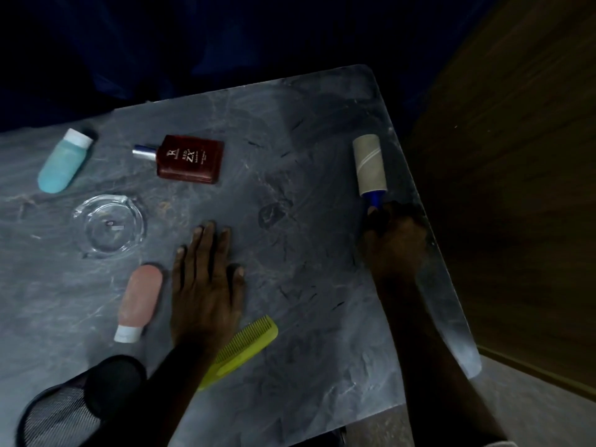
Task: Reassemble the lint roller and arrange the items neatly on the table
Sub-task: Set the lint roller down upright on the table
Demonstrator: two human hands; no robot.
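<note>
The lint roller [370, 164] lies near the right edge of the grey marble table [306, 269], its grey paper roll pointing away from me and its blue handle toward me. My right hand [395, 243] is closed around that blue handle, hiding most of it. My left hand [206, 285] rests flat on the table near the middle, fingers spread, holding nothing. A yellow-green comb [248, 345] lies just right of my left wrist, partly under the forearm. A pink tube [140, 300] lies just left of that hand.
A red-brown perfume bottle [190, 159] lies flat at the back centre. A turquoise tube [64, 161] sits at the back left, with a clear glass ashtray [109, 225] in front of it. A black mesh pouch [80, 404] lies at the near left. The table's right edge drops to wooden flooring.
</note>
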